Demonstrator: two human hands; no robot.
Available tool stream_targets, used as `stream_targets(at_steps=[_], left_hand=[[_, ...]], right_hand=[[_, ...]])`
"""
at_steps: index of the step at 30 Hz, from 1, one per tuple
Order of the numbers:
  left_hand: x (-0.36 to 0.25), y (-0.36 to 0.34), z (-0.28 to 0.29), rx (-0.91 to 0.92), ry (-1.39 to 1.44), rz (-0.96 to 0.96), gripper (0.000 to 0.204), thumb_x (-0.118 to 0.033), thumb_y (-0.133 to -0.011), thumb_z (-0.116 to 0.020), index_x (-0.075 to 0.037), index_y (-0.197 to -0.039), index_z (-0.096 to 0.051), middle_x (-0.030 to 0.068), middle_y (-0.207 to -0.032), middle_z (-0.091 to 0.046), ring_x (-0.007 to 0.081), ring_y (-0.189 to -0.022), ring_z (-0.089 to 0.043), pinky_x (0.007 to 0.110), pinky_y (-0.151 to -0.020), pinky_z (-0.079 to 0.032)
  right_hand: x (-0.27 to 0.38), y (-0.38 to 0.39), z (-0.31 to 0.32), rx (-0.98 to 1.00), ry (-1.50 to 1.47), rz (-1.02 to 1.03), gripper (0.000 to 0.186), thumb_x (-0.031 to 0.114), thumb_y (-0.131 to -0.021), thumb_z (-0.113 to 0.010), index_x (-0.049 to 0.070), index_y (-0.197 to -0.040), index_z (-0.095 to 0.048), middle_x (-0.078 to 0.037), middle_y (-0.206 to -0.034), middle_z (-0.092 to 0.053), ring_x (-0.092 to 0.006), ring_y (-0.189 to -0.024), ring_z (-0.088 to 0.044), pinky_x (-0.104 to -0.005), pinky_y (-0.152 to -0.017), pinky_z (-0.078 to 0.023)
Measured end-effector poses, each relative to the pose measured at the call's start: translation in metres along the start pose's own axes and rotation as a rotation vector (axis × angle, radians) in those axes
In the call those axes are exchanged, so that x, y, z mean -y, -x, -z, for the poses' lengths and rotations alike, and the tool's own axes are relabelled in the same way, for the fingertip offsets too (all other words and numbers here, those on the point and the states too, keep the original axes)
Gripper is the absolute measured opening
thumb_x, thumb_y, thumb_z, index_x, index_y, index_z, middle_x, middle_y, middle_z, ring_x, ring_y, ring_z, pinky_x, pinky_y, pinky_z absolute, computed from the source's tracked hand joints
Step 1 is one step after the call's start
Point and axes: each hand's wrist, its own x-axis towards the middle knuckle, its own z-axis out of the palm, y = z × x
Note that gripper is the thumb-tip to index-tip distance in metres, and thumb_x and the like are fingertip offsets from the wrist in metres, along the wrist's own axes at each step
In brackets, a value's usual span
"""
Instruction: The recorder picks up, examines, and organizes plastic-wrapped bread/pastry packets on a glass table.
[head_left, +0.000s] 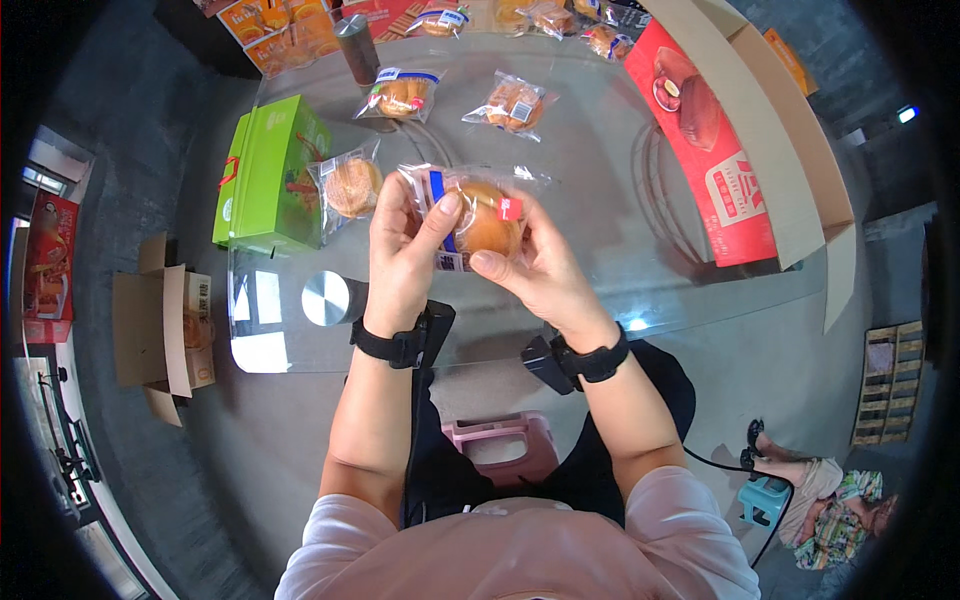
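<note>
Between my two hands I hold a round golden bun in a clear plastic bag (483, 232), over the glass table. My left hand (408, 235) grips the bag's left side, its thumb pressed on the blue strip. On the right, my right hand (535, 262) closes round the bun's other side with the thumb along its lower edge. A small red label shows on the bag. Just left of my left hand lies another bagged bun (352, 186), pale and speckled. Farther off are a bagged bun with a blue strip (402, 94) and a bagged pastry (512, 106).
A green box (268, 180) stands at the table's left, and a large red carton (700, 150) with raised flaps at the right. A dark cylinder (357, 48) and several bagged breads are at the far side. A silver-topped round object (326, 298) sits near the front edge.
</note>
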Motion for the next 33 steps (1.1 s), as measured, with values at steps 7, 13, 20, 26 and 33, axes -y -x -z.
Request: stream_targets(at_steps=[7,13,20,26,33], left_hand=[[0.01,0.005,-0.007,0.034,-0.021,0.07,0.013,-0.017,-0.093,-0.062,-0.006,-0.094,-0.054,-0.004,-0.081,-0.055,0.0017,-0.073,-0.048,0.018,-0.066,-0.04],[0.017,0.004,-0.008,0.026,0.085,0.173,0.009,-0.015,-0.094,-0.059,-0.006,-0.092,-0.058,-0.0016,-0.085,-0.059,0.0039,-0.076,-0.053,0.02,-0.068,-0.042],[0.012,0.0,-0.024,-0.03,0.19,0.268,0.01,-0.016,-0.094,-0.058,-0.006,-0.095,-0.062,0.0006,-0.086,-0.064,0.006,-0.078,-0.057,0.022,-0.071,-0.045],[0.027,0.0,-0.021,-0.031,0.298,0.331,0.013,-0.017,-0.094,-0.058,-0.005,-0.094,-0.062,0.0022,-0.087,-0.065,0.0079,-0.079,-0.059,0.023,-0.075,-0.046],[0.021,0.002,-0.027,0.017,0.282,0.371,0.015,-0.016,-0.092,-0.061,-0.005,-0.102,-0.062,0.0027,-0.093,-0.064,0.0087,-0.086,-0.059,0.024,-0.077,-0.048]], right_hand=[[0.021,-0.002,0.022,-0.042,0.197,0.001,0.049,0.024,-0.083,-0.074,0.002,-0.123,-0.055,-0.009,-0.112,-0.062,-0.0143,-0.101,-0.059,-0.0282,-0.079,-0.048],[0.021,0.004,0.023,-0.113,0.051,-0.061,0.037,0.018,-0.086,-0.071,0.003,-0.117,-0.059,-0.004,-0.106,-0.063,-0.0108,-0.093,-0.059,-0.0249,-0.078,-0.048],[0.008,0.002,0.03,-0.175,0.008,-0.059,0.027,0.015,-0.09,-0.066,0.001,-0.112,-0.061,-0.003,-0.1,-0.063,-0.0067,-0.088,-0.057,-0.0223,-0.077,-0.047],[0.003,-0.003,0.032,-0.238,-0.096,-0.064,0.018,0.013,-0.092,-0.062,0.001,-0.105,-0.063,-0.001,-0.094,-0.063,-0.005,-0.083,-0.057,-0.0222,-0.077,-0.047],[-0.001,-0.007,0.036,-0.301,-0.161,-0.057,0.014,0.011,-0.093,-0.06,0.0,-0.099,-0.064,-0.004,-0.094,-0.067,-0.0059,-0.084,-0.058,-0.0214,-0.077,-0.046]])
